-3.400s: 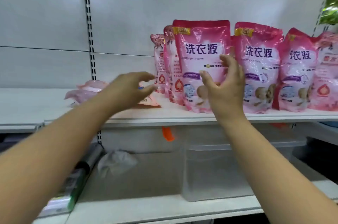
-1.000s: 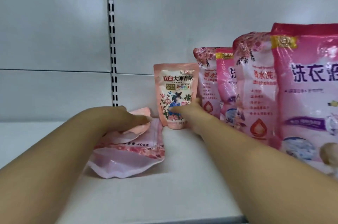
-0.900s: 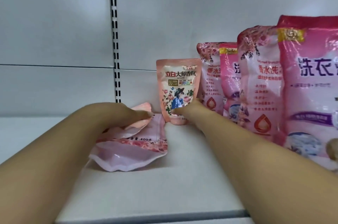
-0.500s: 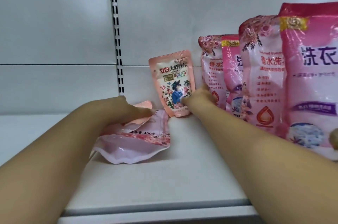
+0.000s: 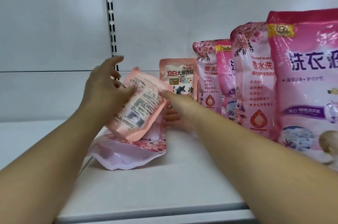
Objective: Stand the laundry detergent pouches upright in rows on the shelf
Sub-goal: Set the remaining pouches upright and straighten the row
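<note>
Left hand holds a small peach-pink plastic detergent pouch lifted off the white metal shelf: thumb lies across its printed back, other fingers spread behind, so the hold looks loose, more a cradle than a clamp. Right hand reaches in from the right, index finger touching the pouch's upper right edge; remaining fingers sit low behind the pouch, and whether they close on anything cannot be told. Lifted pouch is tilted, long axis running from top far-left down to bottom near-right, barcode side facing the viewer, bottom end hanging just above a flat-lying pale pink glossy pouch on the shelf. Just behind and right, a matching small peach pouch with a floral figure print stands upright at the far end, beside a row of taller pink detergent bags running nearward along the right. Judgement: open slot lies near of the standing small pouch, right of the grip; the held pouch needs turning front-out and rocking upright, base down. Left hand carries, right hand is nearer the slot and placed to steady.
</note>
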